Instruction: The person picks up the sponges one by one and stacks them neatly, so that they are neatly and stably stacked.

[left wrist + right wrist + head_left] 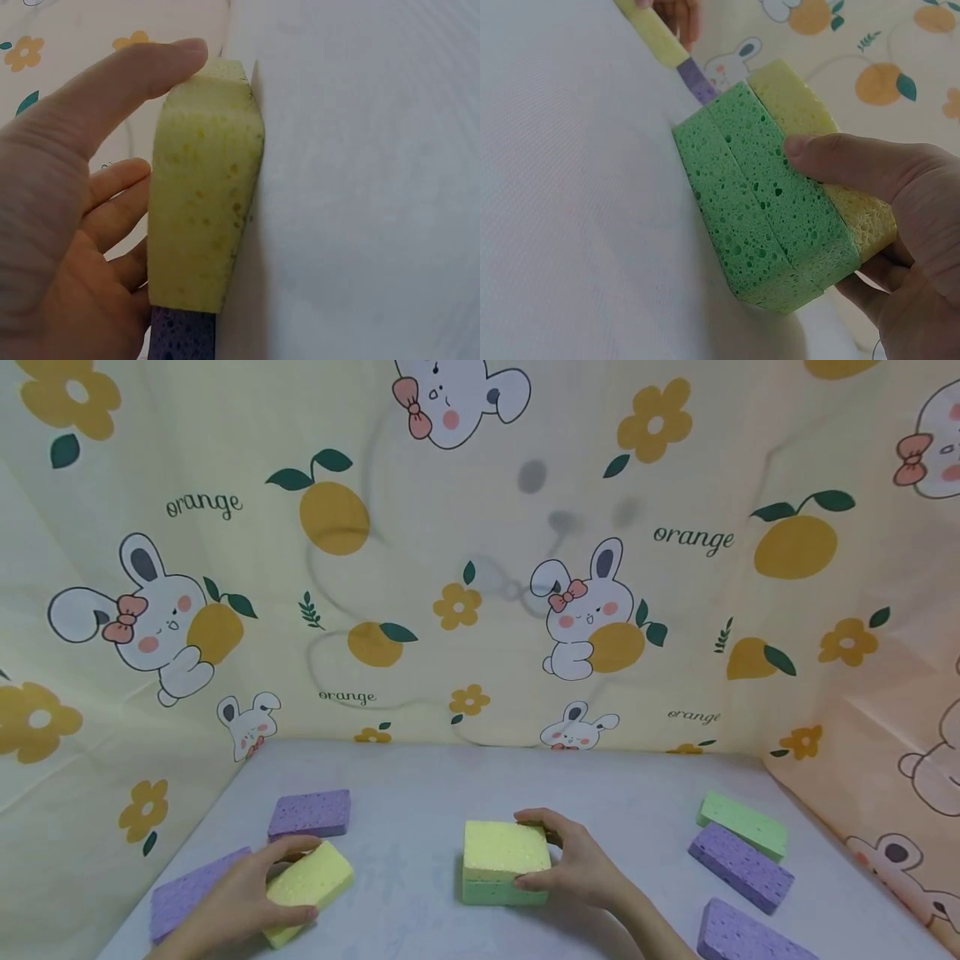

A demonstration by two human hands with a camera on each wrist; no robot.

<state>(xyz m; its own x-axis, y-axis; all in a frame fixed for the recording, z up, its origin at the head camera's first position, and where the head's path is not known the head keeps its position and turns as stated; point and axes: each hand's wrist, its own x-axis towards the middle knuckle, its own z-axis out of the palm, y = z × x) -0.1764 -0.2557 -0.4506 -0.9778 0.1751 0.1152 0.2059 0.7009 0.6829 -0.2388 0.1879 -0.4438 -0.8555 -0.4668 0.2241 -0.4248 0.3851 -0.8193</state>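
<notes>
My left hand [251, 887] holds a yellow sponge [313, 885] by its edges, thumb on the near side and fingers on the far side. In the left wrist view the thumb presses one end of this yellow sponge [202, 180]. Near the middle of the table, my right hand [581, 860] grips another yellow sponge [506, 845] that lies flat on top of green sponges [498, 893]. Two green layers [742, 180] show beneath the yellow one in the right wrist view, with the thumb at the seam between yellow and green.
Two purple sponges lie at the left, one farther back [311, 812] and one beside the left hand [191, 893]. On the right are a green sponge [742, 824], a purple sponge [741, 866] touching it, and a nearer purple sponge [750, 933]. Patterned cloth [480, 652] encloses the white table [420, 777].
</notes>
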